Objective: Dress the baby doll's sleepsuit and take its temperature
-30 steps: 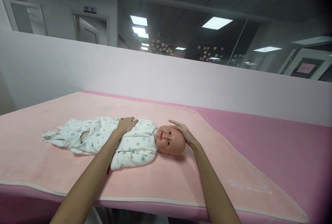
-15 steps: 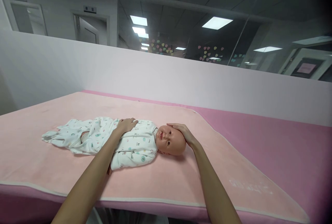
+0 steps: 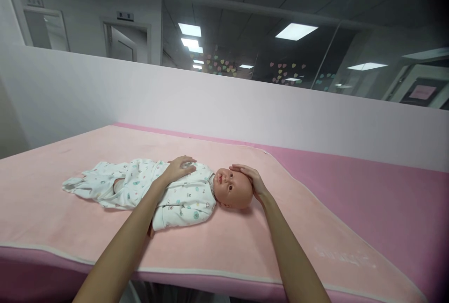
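Baby doll [image 3: 196, 191] is lying on its back on the pink blanket [image 3: 245, 237] over the tabletop. Left hand [image 3: 180, 168] is resting flat on its chest, right hand [image 3: 250, 179] cupping the head, neither gripping. Looks like steadying; lifting would need head support.

one head view, looking forward and slightly down; pink table [image 3: 368, 209] close below, ceiling visible above

A light pink blanket [image 3: 245, 237] covers most of a darker pink padded table [image 3: 386, 200]. Behind it runs a low white partition wall [image 3: 210, 102]. Above that, glass panes carry pastel heart stickers [image 3: 217, 64], and ceiling light panels [image 3: 296, 31] glow.
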{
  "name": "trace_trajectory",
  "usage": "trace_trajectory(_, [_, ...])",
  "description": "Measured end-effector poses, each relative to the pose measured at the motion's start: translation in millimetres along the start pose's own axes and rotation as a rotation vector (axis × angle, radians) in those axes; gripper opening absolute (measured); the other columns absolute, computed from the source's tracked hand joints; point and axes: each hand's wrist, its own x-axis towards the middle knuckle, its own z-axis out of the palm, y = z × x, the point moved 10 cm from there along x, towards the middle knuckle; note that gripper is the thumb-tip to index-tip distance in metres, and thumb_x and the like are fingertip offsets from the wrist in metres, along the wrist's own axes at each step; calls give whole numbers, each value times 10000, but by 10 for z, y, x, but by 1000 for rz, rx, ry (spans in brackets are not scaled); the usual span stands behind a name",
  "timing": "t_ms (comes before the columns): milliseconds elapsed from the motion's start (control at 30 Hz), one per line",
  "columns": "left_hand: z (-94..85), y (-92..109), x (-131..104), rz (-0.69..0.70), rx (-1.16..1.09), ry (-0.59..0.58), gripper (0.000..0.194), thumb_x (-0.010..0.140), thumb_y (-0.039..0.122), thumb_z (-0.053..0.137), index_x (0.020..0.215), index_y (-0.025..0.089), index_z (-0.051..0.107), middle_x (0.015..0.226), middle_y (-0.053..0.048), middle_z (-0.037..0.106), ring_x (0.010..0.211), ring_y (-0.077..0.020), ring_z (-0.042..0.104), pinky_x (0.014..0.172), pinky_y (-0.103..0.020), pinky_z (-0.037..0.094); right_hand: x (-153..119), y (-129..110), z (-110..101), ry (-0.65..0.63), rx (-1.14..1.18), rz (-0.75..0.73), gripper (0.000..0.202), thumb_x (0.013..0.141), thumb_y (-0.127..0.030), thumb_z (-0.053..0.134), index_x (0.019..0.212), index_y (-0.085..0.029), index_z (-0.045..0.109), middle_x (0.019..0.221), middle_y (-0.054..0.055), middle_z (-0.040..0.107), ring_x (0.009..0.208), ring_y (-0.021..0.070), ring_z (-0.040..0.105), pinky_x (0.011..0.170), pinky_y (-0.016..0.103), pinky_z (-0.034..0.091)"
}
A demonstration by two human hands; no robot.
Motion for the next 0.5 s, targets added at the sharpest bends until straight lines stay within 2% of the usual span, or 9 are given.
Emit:
trace_trajectory(100, [112,213,-80,99,-106,-99,386,681,493,571,945,229,666,1125,-36,594,1135,-229,459,946,-293,362,28,14,-86,81,-55,-39,293,651,-401,605,824,-178,684,946,64,671,961,229,577,888,357,411])
trace_trajectory(167, [197,279,-130,127,-97,-168,410,641,476,620,973,238,657,1122,-33,596,1100,-227,487,929,-291,381,32,-6,-134,139,-131,-70,285,657,-404,589,790,-170,682,942,68,670,941,224,583,857,338,428])
trace_trajectory(300, [270,241,-144,99,-92,-190,428,662,478,602,1014,237,639,1138,-34,591,1077,-224,503,920,-287,386,-36,-178,-279,326,-420,-172,356,720,-396,512,970,-173,633,851,57,680,851,204,611,773,328,458])
trace_trajectory(400, [250,149,-100,37,-155,-136,409,731,492,516,975,194,654,1065,-46,627,1013,-225,536,888,-291,399,-199,-487,-343,555,-819,-343,360,761,-348,460,1054,-189,596,778,40,673,812,206,606,763,346,445])
trace_trajectory(467, [237,122,-75,24,-211,-117,414,764,492,468,927,165,662,948,-37,659,918,-214,564,820,-284,426,-337,-705,-233,651,-996,-518,329,772,-301,447,1035,-178,601,782,46,667,801,204,594,763,343,441])
trace_trajectory(500, [233,120,-68,25,-240,-116,421,773,493,453,895,150,665,884,-30,665,868,-206,569,778,-277,436,-399,-793,-128,658,-1040,-614,321,773,-277,446,1035,-167,597,789,51,664,795,200,589,761,338,443])
